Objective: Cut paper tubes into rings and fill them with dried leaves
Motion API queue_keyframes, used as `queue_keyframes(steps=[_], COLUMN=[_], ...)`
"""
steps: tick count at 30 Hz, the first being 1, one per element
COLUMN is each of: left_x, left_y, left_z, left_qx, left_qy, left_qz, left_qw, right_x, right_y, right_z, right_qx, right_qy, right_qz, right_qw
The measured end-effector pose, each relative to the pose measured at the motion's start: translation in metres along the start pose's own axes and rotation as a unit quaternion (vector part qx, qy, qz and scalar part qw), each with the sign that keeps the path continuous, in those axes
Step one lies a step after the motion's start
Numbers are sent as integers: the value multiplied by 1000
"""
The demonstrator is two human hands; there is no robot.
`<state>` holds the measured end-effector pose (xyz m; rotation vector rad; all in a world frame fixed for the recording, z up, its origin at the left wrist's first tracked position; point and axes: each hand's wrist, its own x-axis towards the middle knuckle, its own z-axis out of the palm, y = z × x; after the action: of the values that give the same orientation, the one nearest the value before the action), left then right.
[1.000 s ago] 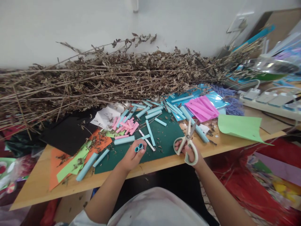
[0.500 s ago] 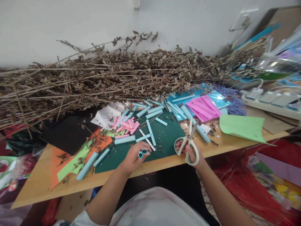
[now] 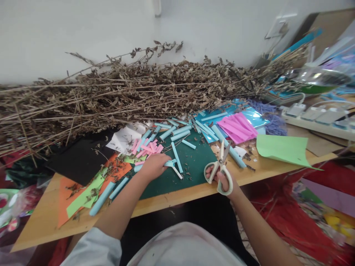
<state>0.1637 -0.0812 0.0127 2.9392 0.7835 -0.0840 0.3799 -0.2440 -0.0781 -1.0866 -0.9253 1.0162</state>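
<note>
Right grip (image 3: 223,181), scissors (image 3: 220,161) within, pointing away

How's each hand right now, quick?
Left hand: curled over light-blue rolled-paper tubes; grip hidden, hold cannot be told.
Right hand: holding opened cream-handled metal scissors.

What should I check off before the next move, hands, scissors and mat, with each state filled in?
1. Scissors in hand: ok, the right hand holds them by the handles.
2. Scissor blades closed: not ok, they stand parted.
3. Left hand away from the blades: ok, it is well to their left, over the green mat.
4. Left hand's grip on the pale blue paper beside it: cannot tell, the back of the hand hides the fingers.
5. Mat clear: not ok, blue rolls and dried leaf bits lie on it.
</note>
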Motion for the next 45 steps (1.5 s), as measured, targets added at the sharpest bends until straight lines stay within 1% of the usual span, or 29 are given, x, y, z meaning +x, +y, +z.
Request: queue_keyframes(steps=[2,7,10,12,13,15,17,19,20,23,26,27,28,30,32,34,36,37,38,39,40,41,42,43,45], left_x=[7,15,14,9,5,-3,-12,-19,-22,-28,-34,-36,-38,-42,-47,-53,-60,-65,-70,-76,-81,-87,-92,-97,-103], left_y=[0,-1,1,7,12,24,39,53,58,66,70,73,77,89,105,122,136,141,145,147,147,146,145,143,139], left_z=[3,12,11,7,5,2,2,4,5,8,15,18,22,30,37,43,46,47,48,49,51,52,53,54,54], left_qx=[32,46,41,36,23,-34,-121,-204,-240,-308,-357,-388,-430,-526,-615,-696,-781,-819,-848,-866,-874,-875,-873,-870,-862], left_qy=[-22,-39,-32,-17,-1,49,91,101,99,103,121,130,140,148,139,133,117,97,70,42,17,-4,-22,-39,-79], left_qz=[-10,-12,-14,-18,-19,-13,7,19,16,-27,-91,-115,-141,-189,-228,-248,-249,-248,-248,-250,-252,-253,-252,-246,-231], left_qw=[999,998,999,999,1000,998,989,974,966,946,922,905,881,816,742,661,560,509,463,431,414,411,417,426,444], right_x=[0,2,1,-1,-2,-4,-6,-7,-7,-9,-13,-14,-15,-18,-23,-30,-41,-47,-53,-59,-64,-69,-73,-76,-79], right_y=[0,-2,-4,-8,-11,-20,-32,-45,-51,-62,-62,-61,-60,-57,-53,-48,-42,-39,-37,-34,-32,-30,-28,-28,-27], right_z=[1,0,2,11,18,39,62,83,90,103,106,107,108,110,111,111,110,110,110,110,110,110,110,110,110], right_qx=[1,5,5,10,18,41,52,41,26,-28,-51,-45,-34,-7,7,1,-25,-40,-49,-50,-40,-23,-4,13,26], right_qy=[0,1,14,30,37,37,19,-11,-27,-34,-3,8,17,27,22,11,6,2,-6,-17,-31,-41,-44,-41,-32], right_qz=[2,0,-5,-16,-25,-47,-67,-75,-66,-35,-13,-7,-2,12,39,72,90,96,106,125,151,176,193,195,161], right_qw=[1000,1000,1000,999,999,997,996,996,997,998,999,999,999,1000,999,997,996,995,993,991,987,983,980,980,986])
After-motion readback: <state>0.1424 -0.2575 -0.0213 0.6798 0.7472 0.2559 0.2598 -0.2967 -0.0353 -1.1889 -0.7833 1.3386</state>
